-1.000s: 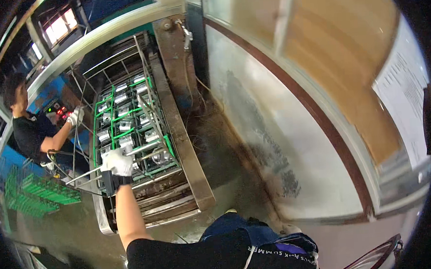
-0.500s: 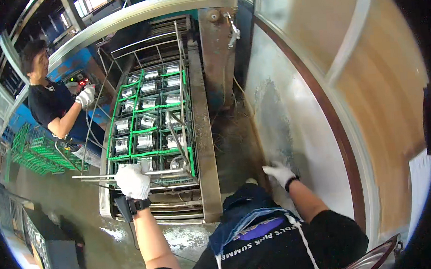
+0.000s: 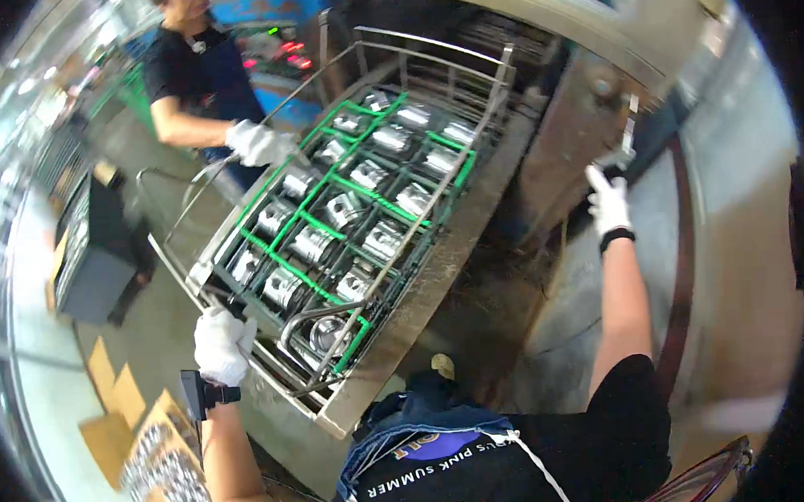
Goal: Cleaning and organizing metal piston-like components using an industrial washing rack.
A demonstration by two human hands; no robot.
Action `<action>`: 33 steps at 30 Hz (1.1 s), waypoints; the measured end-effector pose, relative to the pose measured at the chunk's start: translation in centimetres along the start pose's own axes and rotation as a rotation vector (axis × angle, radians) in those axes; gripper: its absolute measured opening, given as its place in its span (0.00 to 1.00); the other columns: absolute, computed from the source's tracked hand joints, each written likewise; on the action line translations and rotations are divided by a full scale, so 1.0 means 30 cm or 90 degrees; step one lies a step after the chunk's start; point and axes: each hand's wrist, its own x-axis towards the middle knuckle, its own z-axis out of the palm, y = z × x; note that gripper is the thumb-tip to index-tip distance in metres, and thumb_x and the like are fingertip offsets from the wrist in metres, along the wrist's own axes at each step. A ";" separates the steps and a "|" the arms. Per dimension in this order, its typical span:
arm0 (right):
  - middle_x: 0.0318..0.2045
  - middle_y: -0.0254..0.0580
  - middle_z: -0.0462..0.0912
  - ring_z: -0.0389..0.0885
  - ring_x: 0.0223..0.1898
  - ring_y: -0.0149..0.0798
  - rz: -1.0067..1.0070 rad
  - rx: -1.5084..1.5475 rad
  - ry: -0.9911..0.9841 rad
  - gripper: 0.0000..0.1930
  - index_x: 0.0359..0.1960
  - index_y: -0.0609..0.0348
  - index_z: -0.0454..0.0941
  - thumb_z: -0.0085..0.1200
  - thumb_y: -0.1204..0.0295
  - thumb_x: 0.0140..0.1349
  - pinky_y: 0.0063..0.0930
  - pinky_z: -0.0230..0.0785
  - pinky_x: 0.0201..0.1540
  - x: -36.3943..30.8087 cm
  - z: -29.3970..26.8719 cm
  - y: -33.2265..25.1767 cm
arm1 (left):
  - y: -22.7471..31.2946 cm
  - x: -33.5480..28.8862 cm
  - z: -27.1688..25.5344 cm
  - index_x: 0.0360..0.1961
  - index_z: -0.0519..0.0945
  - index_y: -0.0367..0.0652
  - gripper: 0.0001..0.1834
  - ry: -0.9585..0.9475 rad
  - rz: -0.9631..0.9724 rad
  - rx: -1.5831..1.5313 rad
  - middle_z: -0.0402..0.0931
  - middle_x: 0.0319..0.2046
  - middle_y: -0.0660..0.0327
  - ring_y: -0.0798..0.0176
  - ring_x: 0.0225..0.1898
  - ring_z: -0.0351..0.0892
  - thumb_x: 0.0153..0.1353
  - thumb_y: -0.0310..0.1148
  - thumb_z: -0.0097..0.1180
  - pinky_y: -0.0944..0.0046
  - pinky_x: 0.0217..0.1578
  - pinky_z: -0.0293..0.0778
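Note:
My gloved left hand (image 3: 222, 344) is closed on the front rail of a metal carrying frame (image 3: 272, 374). Inside that frame sits a green-and-dark wire basket (image 3: 362, 324) with several shiny metal pistons (image 3: 312, 245) standing in its compartments. My gloved right hand (image 3: 609, 206) reaches out at the right with its fingers apart. It is close to a metal lever (image 3: 630, 134) on a rusty brown post (image 3: 560, 152); whether the fingertips touch the lever is unclear.
A co-worker's gloved hand (image 3: 258, 143) is at the frame's far left side. Behind it is a blue control panel (image 3: 273, 53) with red and green lights. A dark bin (image 3: 98, 253) stands at left, above a cardboard box of metal parts (image 3: 168, 472). A pale wall panel (image 3: 597, 323) runs along the right.
My view has turned, so the frame appears tilted. My right hand has risen from beside the wall panel to the lever. The co-worker's hand has moved from the control panel to the frame.

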 end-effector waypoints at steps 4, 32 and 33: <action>0.42 0.42 0.77 0.77 0.36 0.38 0.105 0.066 -0.111 0.46 0.69 0.54 0.59 0.73 0.55 0.52 0.27 0.69 0.29 0.453 -0.031 0.072 | 0.077 -0.099 0.033 0.35 0.80 0.45 0.13 -0.025 -0.171 -0.102 0.75 0.28 0.58 0.52 0.30 0.73 0.46 0.25 0.66 0.49 0.42 0.77; 0.30 0.38 0.87 0.87 0.36 0.37 0.006 -0.576 -0.945 0.25 0.49 0.49 0.82 0.62 0.46 0.57 0.32 0.76 0.45 -0.715 0.373 0.264 | 0.559 -0.075 -0.038 0.56 0.78 0.42 0.27 0.156 -0.615 -0.253 0.80 0.53 0.52 0.54 0.57 0.78 0.57 0.12 0.42 0.58 0.60 0.71; 0.25 0.37 0.85 0.85 0.25 0.36 0.032 -0.446 -0.904 0.24 0.47 0.51 0.81 0.61 0.47 0.58 0.29 0.76 0.35 -0.749 0.361 0.324 | 0.565 -0.072 -0.041 0.56 0.78 0.43 0.28 0.143 -0.582 -0.212 0.79 0.53 0.52 0.53 0.57 0.78 0.56 0.11 0.42 0.57 0.60 0.71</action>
